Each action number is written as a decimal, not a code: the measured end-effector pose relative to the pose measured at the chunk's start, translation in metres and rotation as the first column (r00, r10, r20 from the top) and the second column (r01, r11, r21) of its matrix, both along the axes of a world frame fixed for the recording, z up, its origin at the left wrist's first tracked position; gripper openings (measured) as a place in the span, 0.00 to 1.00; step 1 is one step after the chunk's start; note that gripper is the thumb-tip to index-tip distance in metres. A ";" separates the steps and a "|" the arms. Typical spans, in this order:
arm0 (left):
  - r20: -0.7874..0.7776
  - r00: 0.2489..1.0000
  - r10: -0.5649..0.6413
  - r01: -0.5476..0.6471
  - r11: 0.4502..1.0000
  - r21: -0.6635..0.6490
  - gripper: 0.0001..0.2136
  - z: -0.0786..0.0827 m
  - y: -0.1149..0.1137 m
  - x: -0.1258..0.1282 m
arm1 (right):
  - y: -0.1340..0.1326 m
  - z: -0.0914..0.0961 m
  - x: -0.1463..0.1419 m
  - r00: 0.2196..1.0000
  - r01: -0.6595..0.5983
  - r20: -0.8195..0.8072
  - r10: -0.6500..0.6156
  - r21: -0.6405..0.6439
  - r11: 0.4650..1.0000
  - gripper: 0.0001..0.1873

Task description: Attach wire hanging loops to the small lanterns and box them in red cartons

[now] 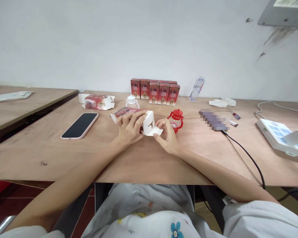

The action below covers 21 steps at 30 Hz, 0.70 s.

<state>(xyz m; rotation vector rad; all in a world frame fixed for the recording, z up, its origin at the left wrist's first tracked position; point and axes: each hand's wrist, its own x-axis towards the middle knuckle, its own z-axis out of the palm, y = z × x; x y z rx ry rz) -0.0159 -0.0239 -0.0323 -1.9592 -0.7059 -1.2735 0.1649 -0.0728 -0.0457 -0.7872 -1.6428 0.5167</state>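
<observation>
A red printed carton (149, 121) lies on its side on the table, its white end turned to the right. My left hand (130, 127) is closed over the carton from above. With thumb and fingers my right hand (167, 136) pinches the white end flap of the same carton. Just right of that hand stands a small red lantern (176, 119) with a clear body. Behind the carton, partly hidden by it, is a white lantern (132, 102). Another red carton (96, 101) lies farther left with its end flaps spread.
Several closed red boxes (154, 92) stand by the wall, near a tilted plastic bottle (197, 88). A phone (79, 126) lies at left. Rightward are a pixelated device (213, 119) with a black cable, tissue (223, 102), a screwdriver (236, 115) and a white power strip (283, 136).
</observation>
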 end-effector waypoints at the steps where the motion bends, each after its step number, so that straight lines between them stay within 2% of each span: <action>1: -0.019 1.000 -0.007 0.008 1.000 0.030 0.18 0.000 0.000 0.000 | 0.000 -0.001 0.000 1.000 0.028 0.006 -0.028 -0.007 1.000 0.14; 4: -0.150 0.985 -0.083 0.098 0.991 0.093 0.16 0.003 0.000 0.001 | -0.001 -0.001 -0.001 0.986 0.156 0.055 -0.155 -0.023 0.987 0.19; 7: -0.294 0.944 -0.147 0.169 0.984 0.051 0.13 0.005 -0.002 0.003 | 0.001 0.002 0.004 0.951 0.226 0.187 -0.245 0.118 0.967 0.24; 9: -0.329 0.931 -0.157 0.170 0.985 0.010 0.12 0.005 -0.002 0.003 | 0.004 0.004 0.010 0.911 0.209 0.299 -0.284 0.259 0.943 0.23; 12: -0.330 0.924 -0.195 0.195 0.980 -0.032 0.10 0.005 -0.002 0.002 | 0.008 0.007 0.020 0.846 0.164 0.412 -0.339 0.404 0.900 0.21; 14: -0.327 0.923 -0.201 0.202 0.979 -0.031 0.08 0.005 -0.003 0.002 | 0.010 0.008 0.024 0.813 0.150 0.439 -0.383 0.477 0.866 0.18; 18: -0.317 0.939 -0.134 0.146 0.989 0.015 0.07 0.006 -0.003 0.001 | 0.010 0.012 0.028 0.763 0.123 0.449 -0.465 0.605 0.787 0.16; 21: -0.290 0.940 -0.179 0.207 0.976 0.069 0.10 0.010 -0.004 0.001 | 0.010 0.015 0.029 0.742 0.093 0.447 -0.499 0.669 0.738 0.19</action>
